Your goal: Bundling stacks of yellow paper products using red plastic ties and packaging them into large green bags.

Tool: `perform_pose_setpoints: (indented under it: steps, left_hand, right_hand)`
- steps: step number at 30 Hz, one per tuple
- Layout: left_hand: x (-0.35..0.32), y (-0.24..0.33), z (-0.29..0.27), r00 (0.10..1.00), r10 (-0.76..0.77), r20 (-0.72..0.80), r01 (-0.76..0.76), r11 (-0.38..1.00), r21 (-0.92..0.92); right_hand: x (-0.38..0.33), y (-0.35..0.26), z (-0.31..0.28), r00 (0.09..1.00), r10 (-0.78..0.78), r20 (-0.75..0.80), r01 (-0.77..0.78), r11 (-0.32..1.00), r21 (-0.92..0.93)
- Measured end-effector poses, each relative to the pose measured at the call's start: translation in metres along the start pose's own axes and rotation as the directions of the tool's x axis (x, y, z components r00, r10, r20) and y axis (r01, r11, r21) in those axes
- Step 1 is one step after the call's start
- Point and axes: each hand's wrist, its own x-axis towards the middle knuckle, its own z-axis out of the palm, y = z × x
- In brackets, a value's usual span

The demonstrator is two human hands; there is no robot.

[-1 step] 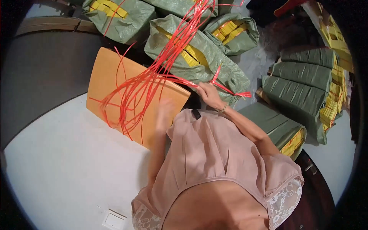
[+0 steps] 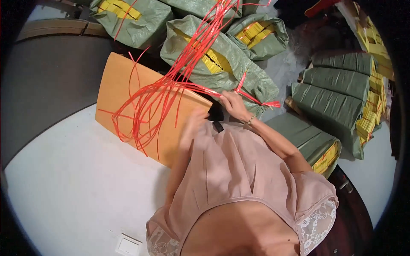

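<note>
White table (image 2: 77, 183), right hand (image 2: 232, 104) pinching red straps (image 2: 171, 85); left hand (image 2: 194, 119) blurred (grip unclear).

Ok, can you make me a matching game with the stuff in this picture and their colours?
Things:
1. strings
2. flat board
3. big sacks
4. top the person wears

Colours:
A. green
B. pale pink
C. red
D. orange

Pairs: 1-C, 2-D, 3-A, 4-B.

The right hand pinches a red string; the left hand is blurred at the edge of the board, so its grip cannot be told.
</note>
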Motion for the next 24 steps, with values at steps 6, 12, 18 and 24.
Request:
perform_pose_setpoints:
  steps: [6,12,18,24]
  left_hand:
    - [0.049,0.007,0.114,0.885,0.42,0.201,-0.361,0.891,-0.274]
    - [0.04,-0.006,0.124,0.917,0.323,-0.235,-0.399,0.712,-0.578]
    - [0.054,-0.032,0.121,0.984,0.147,-0.106,-0.181,0.79,-0.586]
    - [0.072,-0.039,0.158,0.905,0.368,-0.213,-0.299,0.907,0.297]
  right_hand:
    - [-0.012,0.011,-0.003,0.996,-0.061,0.067,0.064,0.997,-0.047]
    - [-0.025,0.008,-0.018,0.965,-0.221,-0.142,0.216,0.975,-0.047]
    - [-0.034,0.049,-0.053,0.984,0.071,-0.163,-0.14,0.875,-0.464]
    - [-0.033,0.067,-0.043,0.997,0.072,0.023,-0.061,0.945,-0.323]
